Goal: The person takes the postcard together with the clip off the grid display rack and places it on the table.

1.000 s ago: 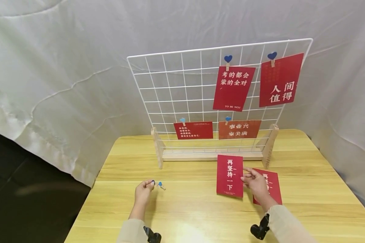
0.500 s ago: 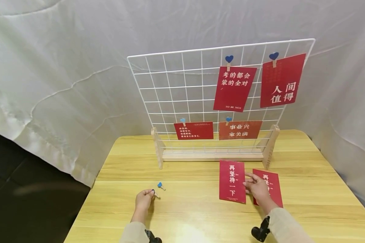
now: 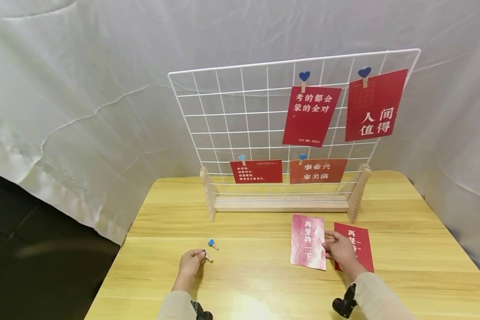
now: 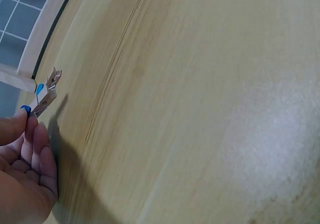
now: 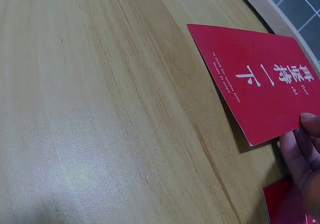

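Red card (image 3: 308, 242) edge pinched by right fingers (image 3: 330, 234).

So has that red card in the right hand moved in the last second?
Yes. The card held by the right hand has come down and toward the person: its top edge, earlier level with the wooden base of the grid, now lies below it.
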`<state>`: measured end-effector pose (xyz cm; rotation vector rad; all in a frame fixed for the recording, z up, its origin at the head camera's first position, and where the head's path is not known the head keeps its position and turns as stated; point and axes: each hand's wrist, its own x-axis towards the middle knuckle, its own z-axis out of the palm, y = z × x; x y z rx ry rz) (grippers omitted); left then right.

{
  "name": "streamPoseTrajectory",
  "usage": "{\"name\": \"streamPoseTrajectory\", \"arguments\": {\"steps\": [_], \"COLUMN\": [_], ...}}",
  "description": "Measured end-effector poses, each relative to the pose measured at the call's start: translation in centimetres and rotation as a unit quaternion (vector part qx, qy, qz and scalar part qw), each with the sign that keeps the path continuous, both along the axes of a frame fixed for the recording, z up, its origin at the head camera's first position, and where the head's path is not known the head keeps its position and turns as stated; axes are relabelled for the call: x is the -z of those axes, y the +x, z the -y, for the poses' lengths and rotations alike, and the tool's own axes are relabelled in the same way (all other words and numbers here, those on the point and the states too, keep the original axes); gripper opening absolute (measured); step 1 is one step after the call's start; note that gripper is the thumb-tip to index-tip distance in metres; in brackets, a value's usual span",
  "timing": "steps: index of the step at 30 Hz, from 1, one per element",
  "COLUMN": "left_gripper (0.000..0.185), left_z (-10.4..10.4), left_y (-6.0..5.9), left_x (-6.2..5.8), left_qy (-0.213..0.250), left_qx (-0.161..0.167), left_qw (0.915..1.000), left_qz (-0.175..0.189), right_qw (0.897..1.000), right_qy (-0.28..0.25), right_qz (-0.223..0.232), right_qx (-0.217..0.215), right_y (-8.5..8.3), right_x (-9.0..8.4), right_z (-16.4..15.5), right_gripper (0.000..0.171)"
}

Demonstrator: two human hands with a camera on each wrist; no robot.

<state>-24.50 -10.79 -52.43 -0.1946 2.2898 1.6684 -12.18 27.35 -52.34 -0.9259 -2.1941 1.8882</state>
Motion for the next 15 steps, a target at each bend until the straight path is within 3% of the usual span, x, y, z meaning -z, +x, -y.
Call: {"name": "streamPoseTrajectory", "arguments": {"steps": [9, 15], "left_gripper": [0.014, 0.012], "left_z": [-0.5, -0.4], "left_y": [-0.5, -1.1], "left_x": [-0.1, -0.1], "left_qy": [-0.027, -0.065], "left_qx": [-0.011, 0.006], "left_qw": [0.9996, 0.9979], "left_qz": [-0.001, -0.006], "right_qw": [0.996, 0.993], "right_qy": [0.071, 0.100], "right_qz": [0.047, 0.051], "right_qx": [-0.016, -0.033], "right_y": [-0.1, -0.2], "right_x": [0.1, 0.2], "right_z": [0.0, -0.1], "right_gripper": [0.036, 0.034]}}
